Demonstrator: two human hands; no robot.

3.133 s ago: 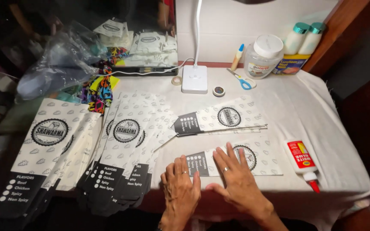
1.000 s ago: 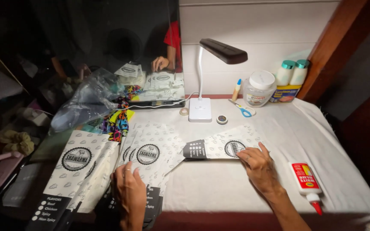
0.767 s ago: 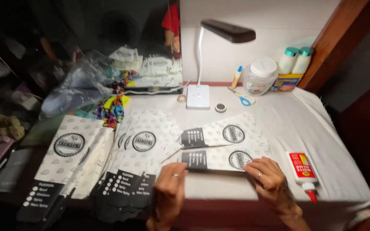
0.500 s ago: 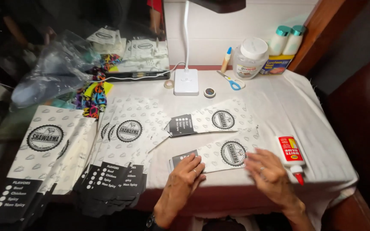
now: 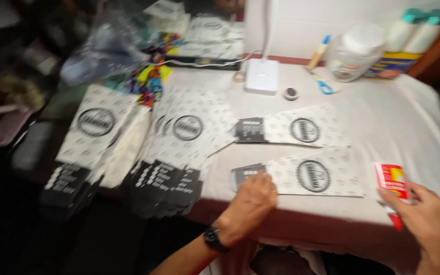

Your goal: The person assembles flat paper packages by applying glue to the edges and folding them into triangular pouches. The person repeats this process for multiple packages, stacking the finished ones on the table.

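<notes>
The right hand (image 5: 426, 216) has come off the near paper bag (image 5: 301, 175) and now grips the red-labelled glue bottle (image 5: 392, 184) at the surface's right edge; the left hand (image 5: 253, 196), fingers flat, pins that bag's dark end, so gluing looks close.

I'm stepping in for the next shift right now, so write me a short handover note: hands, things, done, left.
Left hand: flat on the dark end of the near printed paper bag.
Right hand: gripping the red glue bottle at the table's right edge.
A second bag lies flat behind; stacks of bags sit left.
Done: two bags laid out.
Left: no glue is visible on the near bag yet.
</notes>
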